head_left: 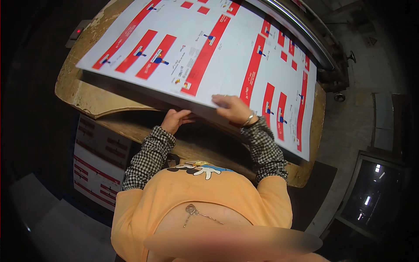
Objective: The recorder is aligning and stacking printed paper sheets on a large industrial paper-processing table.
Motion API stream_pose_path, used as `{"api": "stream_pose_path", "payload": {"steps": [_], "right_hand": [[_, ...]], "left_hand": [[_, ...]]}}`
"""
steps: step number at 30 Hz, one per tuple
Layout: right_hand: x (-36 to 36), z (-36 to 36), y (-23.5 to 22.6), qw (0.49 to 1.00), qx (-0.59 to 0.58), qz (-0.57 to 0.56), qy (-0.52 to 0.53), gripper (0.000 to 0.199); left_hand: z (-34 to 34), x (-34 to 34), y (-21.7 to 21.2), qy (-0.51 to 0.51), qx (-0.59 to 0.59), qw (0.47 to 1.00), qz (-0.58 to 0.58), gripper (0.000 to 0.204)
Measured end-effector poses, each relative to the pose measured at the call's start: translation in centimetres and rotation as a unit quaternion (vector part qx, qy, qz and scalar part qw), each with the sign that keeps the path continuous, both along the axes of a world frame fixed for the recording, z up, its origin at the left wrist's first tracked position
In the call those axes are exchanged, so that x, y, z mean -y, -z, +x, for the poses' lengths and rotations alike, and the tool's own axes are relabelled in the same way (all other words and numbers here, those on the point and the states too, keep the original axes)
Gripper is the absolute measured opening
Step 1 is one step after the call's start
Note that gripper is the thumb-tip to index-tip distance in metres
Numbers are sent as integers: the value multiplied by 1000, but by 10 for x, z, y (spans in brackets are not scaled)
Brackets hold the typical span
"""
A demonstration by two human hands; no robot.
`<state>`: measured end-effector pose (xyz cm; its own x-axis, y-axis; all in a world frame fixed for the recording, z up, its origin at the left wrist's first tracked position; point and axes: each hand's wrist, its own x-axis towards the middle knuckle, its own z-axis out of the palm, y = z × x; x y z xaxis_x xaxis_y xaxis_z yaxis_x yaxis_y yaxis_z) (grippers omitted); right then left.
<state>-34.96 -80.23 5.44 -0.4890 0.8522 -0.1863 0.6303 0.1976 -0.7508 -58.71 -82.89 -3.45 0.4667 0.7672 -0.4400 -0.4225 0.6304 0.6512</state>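
A large white printed sheet (222,65) with red panels and small blue figures lies on a worn wooden table (100,98). Over its near edge my right hand (233,108) is closed, fingers lying on the printed face and thumb side at the rim. My left hand (176,121) is to the left of it and lower, just under the dark near edge. Its fingers are drawn together and point right; what lies between them, if anything, is hidden. Checked sleeves cover both forearms.
A shiny metal roller (301,32) runs along the far right of the table. More printed sheets (98,174) are low at the left. At the right stands a dark glossy panel in a frame (371,196). A small box with a red light (78,31) sits at the upper left.
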Motion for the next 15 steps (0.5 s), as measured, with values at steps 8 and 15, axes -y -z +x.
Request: {"api": "stream_pose_path", "payload": {"steps": [8,15], "right_hand": [[14,-6,-36,995,-15,96,-8,34],[26,-11,12,999,8,33,11,33]], "left_hand": [[7,1,-11,-57,-62,995,-58,36],[8,3,-2,-42,-54,997,-19,37]]}}
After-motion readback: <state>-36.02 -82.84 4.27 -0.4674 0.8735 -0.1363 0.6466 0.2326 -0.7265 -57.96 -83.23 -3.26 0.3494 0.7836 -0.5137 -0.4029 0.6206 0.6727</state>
